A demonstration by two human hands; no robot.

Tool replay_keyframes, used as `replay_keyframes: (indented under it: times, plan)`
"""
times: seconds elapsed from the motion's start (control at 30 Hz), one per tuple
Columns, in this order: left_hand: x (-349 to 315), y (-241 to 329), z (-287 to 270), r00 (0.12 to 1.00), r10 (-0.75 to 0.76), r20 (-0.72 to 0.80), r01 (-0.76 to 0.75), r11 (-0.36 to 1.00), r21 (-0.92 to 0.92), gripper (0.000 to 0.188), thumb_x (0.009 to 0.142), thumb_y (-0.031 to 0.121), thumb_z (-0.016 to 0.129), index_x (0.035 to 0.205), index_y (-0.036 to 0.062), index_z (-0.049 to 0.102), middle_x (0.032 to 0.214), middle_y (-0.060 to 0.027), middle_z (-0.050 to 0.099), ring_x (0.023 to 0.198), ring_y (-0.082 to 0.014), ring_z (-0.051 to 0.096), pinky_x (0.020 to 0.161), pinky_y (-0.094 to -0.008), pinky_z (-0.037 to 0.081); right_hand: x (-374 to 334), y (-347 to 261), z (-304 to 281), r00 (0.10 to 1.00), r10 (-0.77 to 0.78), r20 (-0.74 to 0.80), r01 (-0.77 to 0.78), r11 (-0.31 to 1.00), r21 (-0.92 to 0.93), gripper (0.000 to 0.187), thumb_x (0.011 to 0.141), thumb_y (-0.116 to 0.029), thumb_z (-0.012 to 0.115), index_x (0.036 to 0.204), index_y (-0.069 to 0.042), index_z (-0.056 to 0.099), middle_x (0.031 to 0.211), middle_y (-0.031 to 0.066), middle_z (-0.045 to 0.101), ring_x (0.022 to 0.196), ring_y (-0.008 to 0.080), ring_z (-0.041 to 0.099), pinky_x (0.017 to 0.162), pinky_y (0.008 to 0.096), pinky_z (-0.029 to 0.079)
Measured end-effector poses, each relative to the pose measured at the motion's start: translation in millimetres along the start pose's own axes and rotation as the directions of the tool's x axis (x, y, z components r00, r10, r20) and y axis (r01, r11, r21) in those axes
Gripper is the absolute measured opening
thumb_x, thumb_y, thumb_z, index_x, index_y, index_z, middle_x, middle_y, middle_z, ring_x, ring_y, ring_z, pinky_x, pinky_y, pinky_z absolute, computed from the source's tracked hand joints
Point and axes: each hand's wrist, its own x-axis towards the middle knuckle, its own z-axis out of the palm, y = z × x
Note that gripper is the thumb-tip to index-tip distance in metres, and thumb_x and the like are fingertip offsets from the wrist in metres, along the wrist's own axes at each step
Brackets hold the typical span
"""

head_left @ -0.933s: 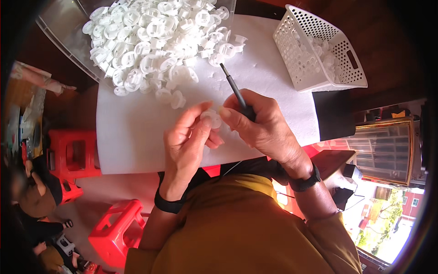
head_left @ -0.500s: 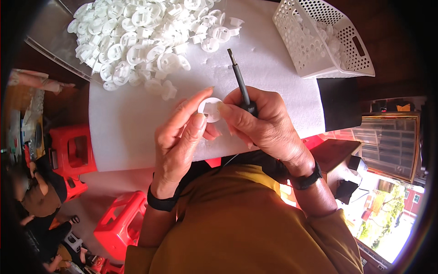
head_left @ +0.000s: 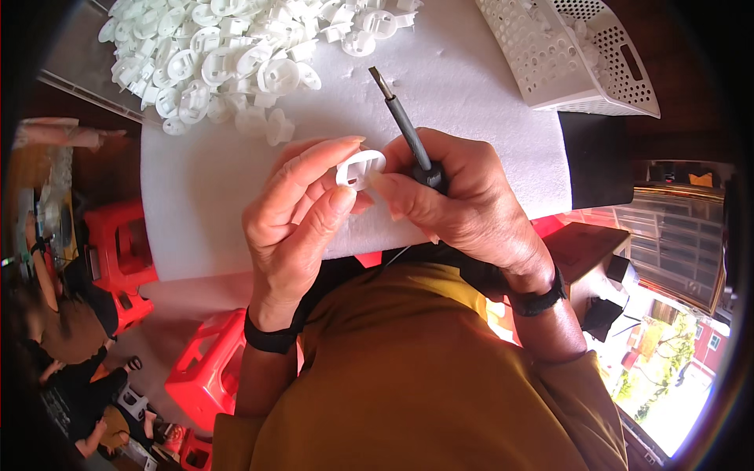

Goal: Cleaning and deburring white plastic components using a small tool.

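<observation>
Between the thumb and fingers of my left hand (head_left: pixel 290 212) is a small round white plastic piece (head_left: pixel 361 163), tilted, with a slot in it. My right hand (head_left: pixel 471 192) grips a flat-blade screwdriver (head_left: pixel 404 124) by its dark handle, the blade pointing up and away from the piece. Its thumb tip meets the right edge of the white piece. Beyond both hands, a large heap of similar white plastic pieces (head_left: pixel 214 64) lies on the pale padded table cover (head_left: pixel 440 86).
A white perforated basket (head_left: pixel 542 85) with small translucent parts stands at the far right. A clear bin (head_left: pixel 67 55) is at the far left. Red stools (head_left: pixel 203 369) stand on the floor to the left, where other people (head_left: pixel 72 334) sit. A dark box (head_left: pixel 585 247) is at the right.
The white piece has tipped from nearly flat-on to a slant, showing its slot and rim. Both hands hold on as before, and the view has shifted slightly.
</observation>
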Motion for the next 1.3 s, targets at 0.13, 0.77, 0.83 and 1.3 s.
replay_keyframes:
  times: [0.13, 0.77, 0.83, 1.3]
  plan:
    - [-0.2, -0.5, -0.8, 1.000, 0.007, 0.007, -0.007, 1.000, 0.018, 0.032, 0.089, 0.001, 0.059, 0.121, -0.0049, 0.057, 0.117, -0.0114, 0.054, 0.085, -0.0125, 0.057, 0.076, -0.0276, 0.053, -0.5, -1.6, -1.9, 1.000, 0.000, 0.013, 0.001, 0.996, -0.090, 0.012, 0.091, -0.011, 0.061, 0.090, 0.000, 0.063, 0.072, -0.0011, 0.057, 0.061, 0.0049, 0.044, 0.055, 0.0234, 0.039]
    - [-0.6, -1.0, -0.4, 1.000, 0.004, 0.002, -0.004, 0.998, 0.064, 0.032, 0.090, 0.003, 0.060, 0.121, -0.0038, 0.058, 0.113, -0.0118, 0.056, 0.085, -0.0138, 0.059, 0.073, -0.0271, 0.054, 4.2, 6.9, -1.6, 0.979, -0.202, 0.015, 0.200, 0.948, -0.246, 0.011, 0.089, -0.011, 0.059, 0.086, -0.001, 0.062, 0.067, 0.0076, 0.060, 0.056, 0.0158, 0.053, 0.054, 0.0307, 0.044]
    - [-0.9, -1.1, -0.6, 1.000, -0.004, -0.006, 0.005, 0.998, 0.070, 0.031, 0.090, 0.004, 0.059, 0.121, -0.0034, 0.059, 0.112, -0.0118, 0.057, 0.086, -0.0138, 0.059, 0.072, -0.0269, 0.055, 4.8, 8.3, -2.2, 0.971, -0.236, 0.027, 0.234, 0.928, -0.290, 0.011, 0.089, -0.011, 0.059, 0.087, -0.001, 0.062, 0.068, 0.0084, 0.061, 0.055, 0.0174, 0.055, 0.054, 0.0316, 0.045]
    - [2.3, 6.8, 19.1, 0.994, -0.029, -0.105, 0.079, 0.852, 0.518, 0.026, 0.083, -0.010, 0.055, 0.109, -0.0071, 0.060, 0.081, -0.0091, 0.061, 0.063, -0.0089, 0.058, 0.053, -0.0241, 0.047, 7.5, 32.5, 4.6, 0.838, -0.545, -0.026, 0.430, 0.689, -0.584, 0.010, 0.079, 0.000, 0.065, 0.087, -0.002, 0.058, 0.068, 0.0088, 0.057, 0.056, 0.0184, 0.054, 0.053, 0.0303, 0.044]
